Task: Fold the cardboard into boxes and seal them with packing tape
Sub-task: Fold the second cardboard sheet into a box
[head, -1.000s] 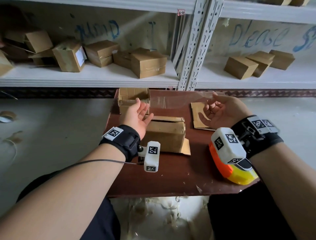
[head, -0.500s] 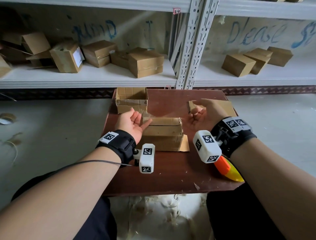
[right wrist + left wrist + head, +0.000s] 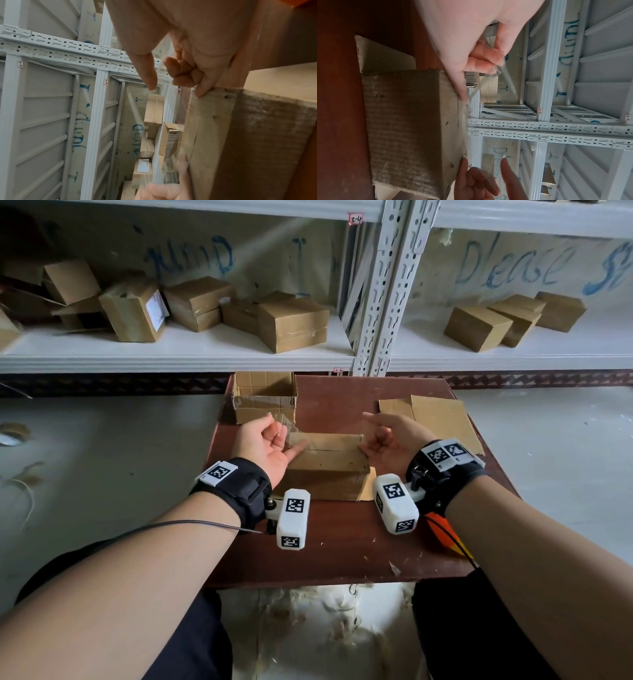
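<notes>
Open box (image 3: 264, 396) behind closed box (image 3: 327, 465)

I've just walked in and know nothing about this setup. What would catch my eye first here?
Two hands, the left hand and right hand, stretch a clear strip of tape over a closed cardboard box in the middle of a small brown table. Behind, white shelves hold many more brown boxes.

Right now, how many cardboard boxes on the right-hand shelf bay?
3 on the right shelf: front box at left, middle box just behind it, back box furthest right. The frame crops the shelf, so more may be hidden.
</notes>
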